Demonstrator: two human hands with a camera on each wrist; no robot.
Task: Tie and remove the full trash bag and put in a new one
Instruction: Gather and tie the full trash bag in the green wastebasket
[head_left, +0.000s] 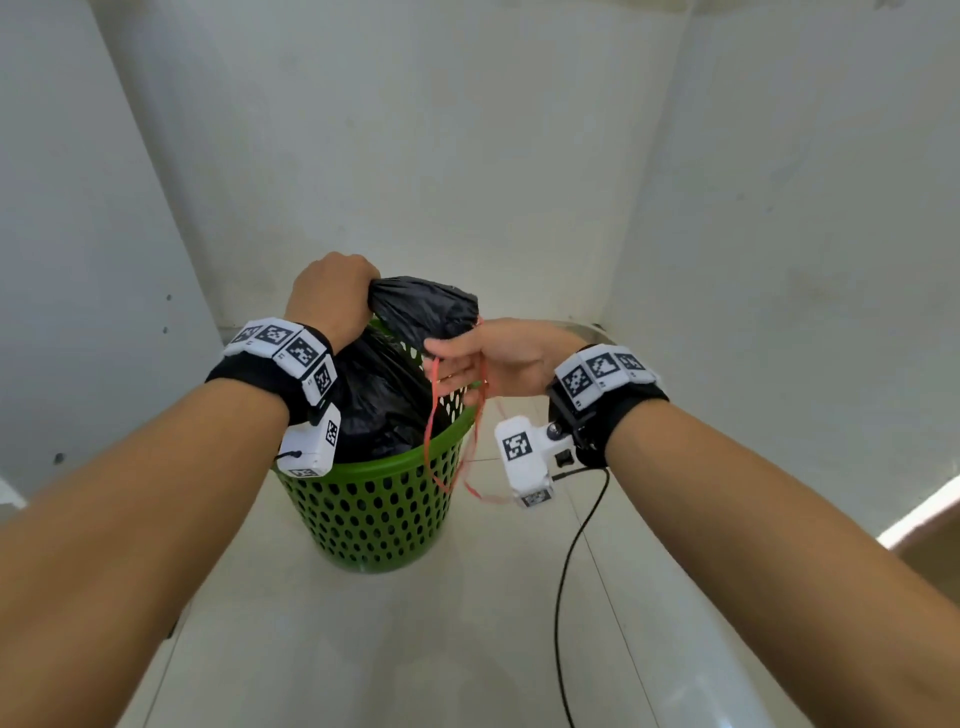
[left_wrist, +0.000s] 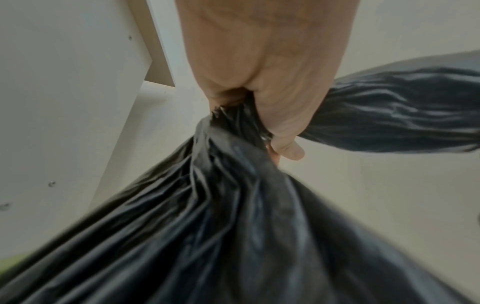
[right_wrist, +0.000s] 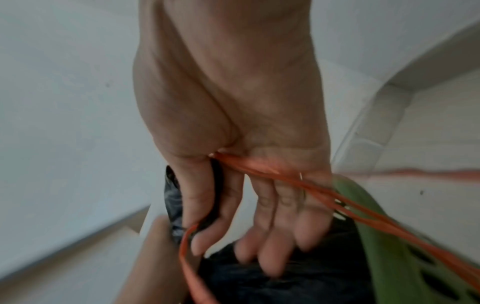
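Note:
A green perforated basket (head_left: 363, 509) stands on the floor and holds a full black trash bag (head_left: 384, 405). My left hand (head_left: 332, 296) grips the bag's gathered neck in a fist above the basket, and the bag's loose top (head_left: 431, 306) sticks out to the right of the fist. The left wrist view shows this left hand (left_wrist: 259, 82) clenched round the bunched neck (left_wrist: 233, 123). My right hand (head_left: 467, 364) is just right of the neck and pinches an orange string (head_left: 431, 447), whose loops hang down beside the basket. In the right wrist view the string (right_wrist: 259, 168) crosses the palm.
White walls close in at the back and on both sides. The floor (head_left: 415, 649) is pale tile. A black cable (head_left: 571, 571) trails from the right wrist camera across the floor. A brown edge (head_left: 930, 540) shows at the lower right.

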